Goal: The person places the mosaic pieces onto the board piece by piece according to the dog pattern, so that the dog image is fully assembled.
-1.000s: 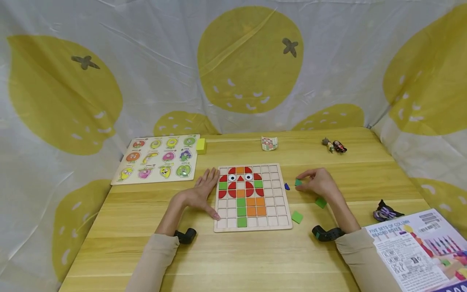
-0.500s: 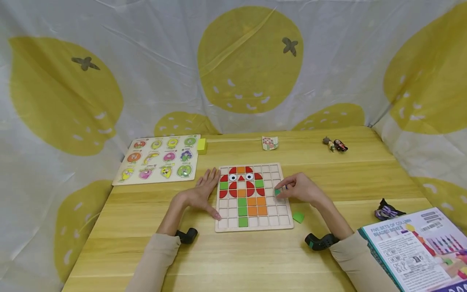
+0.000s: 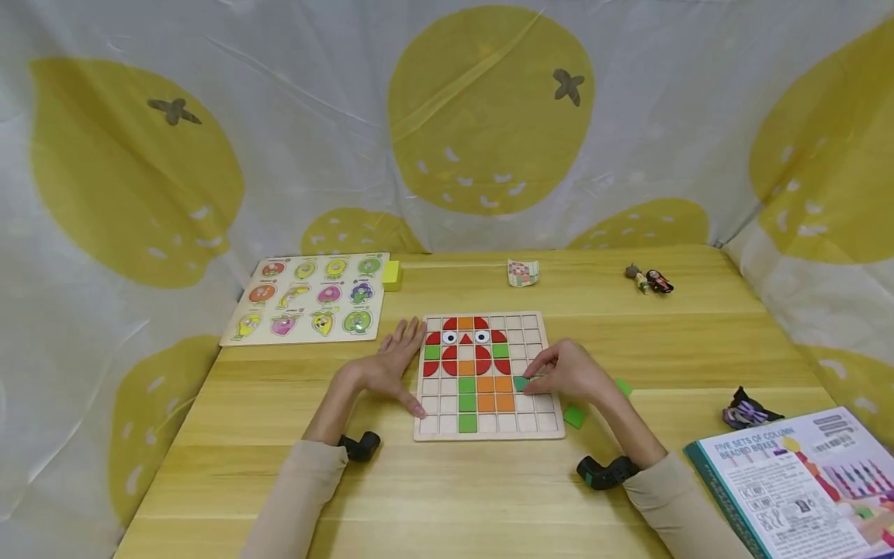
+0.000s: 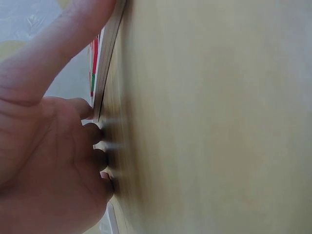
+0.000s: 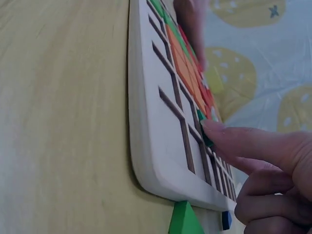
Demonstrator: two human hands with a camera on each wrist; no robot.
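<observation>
A wooden grid board [image 3: 489,435] lies on the table, its cells partly filled with red, orange and light green pieces and two eye pieces. My right hand [image 3: 569,373] pinches a dark green tile [image 3: 521,383] between thumb and fingertips, over the cells just right of the orange squares [image 3: 494,394]. In the right wrist view, that green tile [image 5: 204,129] is tilted at the grid. Along the board's left edge rests my left hand [image 3: 382,376], fingers spread, the thumb at the lower left rim. Whether the tile touches its cell, I cannot tell.
Light green tiles [image 3: 574,417] lie right of the board, one partly behind my right forearm. A blue piece [image 5: 226,220] sits by the board's edge. Around are a fruit puzzle [image 3: 307,299], a yellow block [image 3: 392,276], a picture card [image 3: 522,272], small figurines [image 3: 649,279] and a box [image 3: 796,473].
My right hand has carried the dark green tile leftward from beside the board to over its grid, near the orange squares. The left hand stays at the board's left edge.
</observation>
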